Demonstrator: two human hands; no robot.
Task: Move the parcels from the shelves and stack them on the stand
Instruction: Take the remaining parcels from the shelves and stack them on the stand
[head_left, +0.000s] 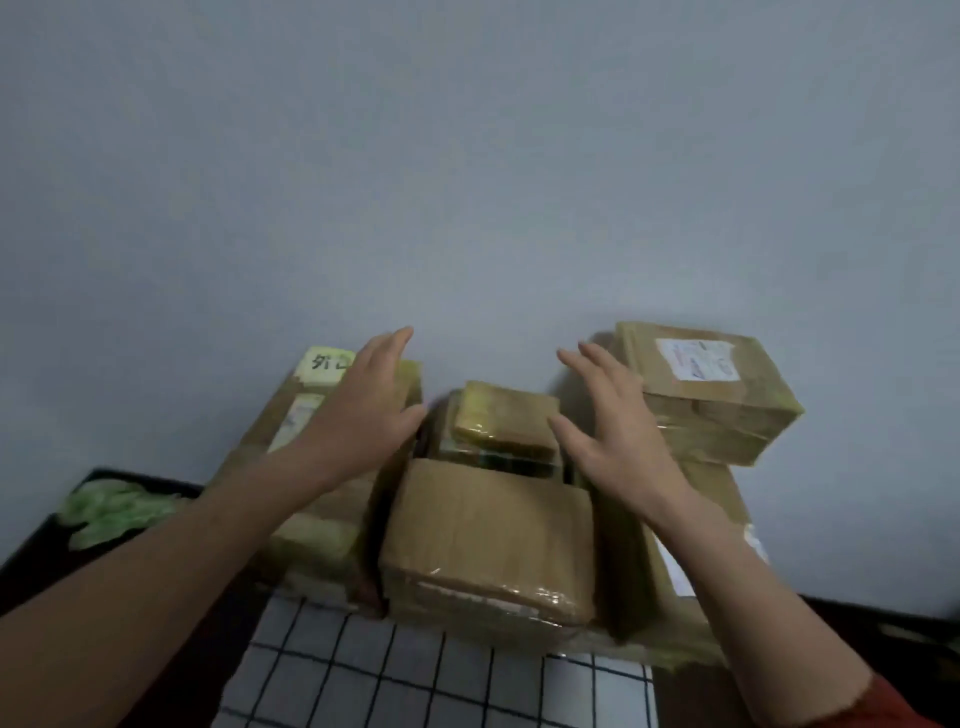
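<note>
Hands, L (366, 402) & R (610, 415), fingers spread, hover either side of small parcel (506, 418).

Brown taped parcels (488, 540) stacked together on checkered stand (415, 675)

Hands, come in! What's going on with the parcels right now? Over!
Both open, empty: left grip, right grip. Flanking small top parcel on middle stack, not gripped yet. Labelled parcel close on right, long parcel close on left.
</note>
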